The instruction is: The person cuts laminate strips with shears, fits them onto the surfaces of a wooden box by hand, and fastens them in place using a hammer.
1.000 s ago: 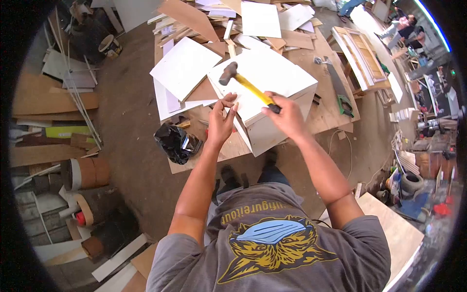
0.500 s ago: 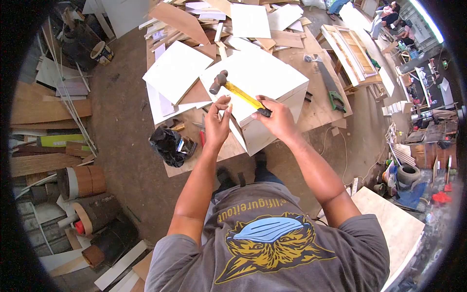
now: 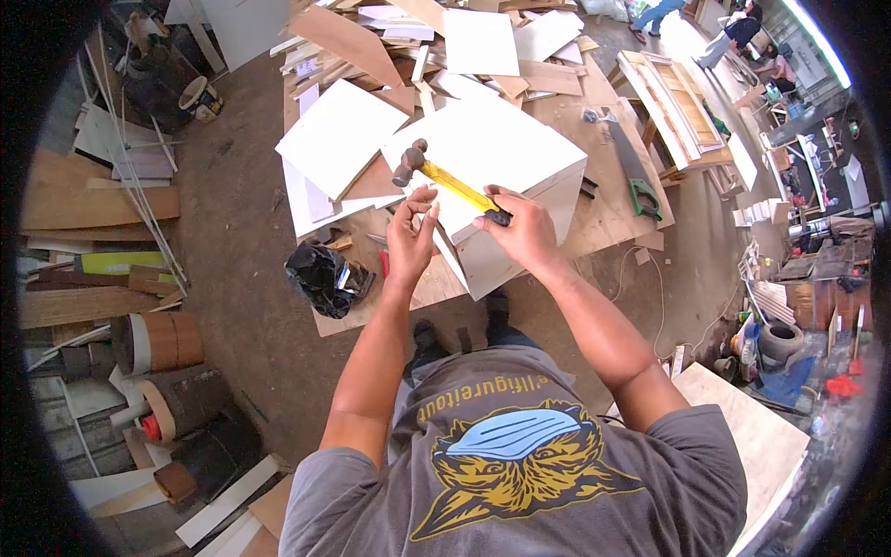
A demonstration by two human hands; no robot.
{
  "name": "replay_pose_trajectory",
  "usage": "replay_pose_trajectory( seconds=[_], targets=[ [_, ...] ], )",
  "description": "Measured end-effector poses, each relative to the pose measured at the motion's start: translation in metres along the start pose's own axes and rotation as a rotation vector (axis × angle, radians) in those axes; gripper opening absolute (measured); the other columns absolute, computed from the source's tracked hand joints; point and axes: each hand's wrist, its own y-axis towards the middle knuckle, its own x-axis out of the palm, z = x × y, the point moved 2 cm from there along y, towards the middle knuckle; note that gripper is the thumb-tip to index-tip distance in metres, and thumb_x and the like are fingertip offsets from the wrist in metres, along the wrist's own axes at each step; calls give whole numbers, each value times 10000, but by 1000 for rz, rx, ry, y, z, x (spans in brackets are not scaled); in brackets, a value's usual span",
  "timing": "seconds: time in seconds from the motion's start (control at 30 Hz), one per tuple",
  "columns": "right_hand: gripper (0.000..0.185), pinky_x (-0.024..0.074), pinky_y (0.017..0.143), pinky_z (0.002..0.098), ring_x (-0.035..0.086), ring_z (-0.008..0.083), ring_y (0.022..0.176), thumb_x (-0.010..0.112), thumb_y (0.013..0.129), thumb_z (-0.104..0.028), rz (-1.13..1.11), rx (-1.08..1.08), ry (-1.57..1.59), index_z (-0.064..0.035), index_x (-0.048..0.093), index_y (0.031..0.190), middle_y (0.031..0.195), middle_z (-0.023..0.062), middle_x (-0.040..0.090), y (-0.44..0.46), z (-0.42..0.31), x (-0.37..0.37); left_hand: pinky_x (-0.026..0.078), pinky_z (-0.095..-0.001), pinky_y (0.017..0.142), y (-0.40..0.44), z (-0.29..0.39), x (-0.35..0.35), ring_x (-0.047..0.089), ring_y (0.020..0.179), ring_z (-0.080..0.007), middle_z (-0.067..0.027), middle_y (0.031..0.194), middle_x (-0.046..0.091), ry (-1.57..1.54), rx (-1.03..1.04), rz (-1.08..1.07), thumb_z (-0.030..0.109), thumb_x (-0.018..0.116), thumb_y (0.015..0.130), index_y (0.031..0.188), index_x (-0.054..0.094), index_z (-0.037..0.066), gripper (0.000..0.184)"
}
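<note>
My right hand (image 3: pixel 522 228) grips a hammer (image 3: pixel 461 190) by the black end of its yellow handle. The dark, rounded hammer head points left, over the corner of a white box (image 3: pixel 520 153) made of panels. My left hand (image 3: pixel 411 239) is at the near left edge of this box, just below the hammer head. Its thumb and fingers are pinched together at the edge of an upright white panel (image 3: pixel 449 252). Whatever sits between those fingertips is too small to make out.
A wooden work board (image 3: pixel 594 223) lies under the box. A handsaw (image 3: pixel 631 172) rests to the right, a black plastic bag (image 3: pixel 320 278) to the left. Loose panels and offcuts (image 3: pixel 348 42) pile up behind. Another person (image 3: pixel 733 37) is at the far right.
The hammer head has dipped slightly down and left, nearer my left hand. My left hand has barely shifted, still pinched at the panel edge.
</note>
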Motion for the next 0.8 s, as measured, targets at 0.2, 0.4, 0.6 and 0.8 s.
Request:
replay_pose_trajectory(
  seconds=[0.2,0.4,0.6,0.8],
  targets=[
    [405,582,917,378,738,312,1123,891,823,-221,39,-3,39,1,751,1132,1299,155,729,-1,-4,0,415,-470,1173,3,9,-3,552,1424,-334,-203,1297,718,14,-44,-23,71,668,1022,973,630,-4,97],
    [404,589,862,409,740,322,1072,877,823,-298,39,-66,55,-29,762,1103,1294,97,738,-1,-4,-4,147,-581,1286,4,6,-4,498,1474,-359,-187,1218,763,175,49,-22,159,689,1025,937,651,37,155],
    [351,576,827,375,765,287,1021,867,845,-224,108,28,70,-4,760,1096,1225,138,760,-4,-8,6,104,-594,1288,1,10,-6,470,1497,-342,-169,1233,763,207,38,-33,140,695,1009,940,669,44,122],
    [367,581,839,435,744,357,1024,820,853,-325,63,89,93,-30,763,1063,1219,145,749,-2,-9,3,124,-579,1299,4,25,-10,578,1397,-300,-132,1126,790,67,-21,-77,123,737,971,903,723,38,109]
  ],
)
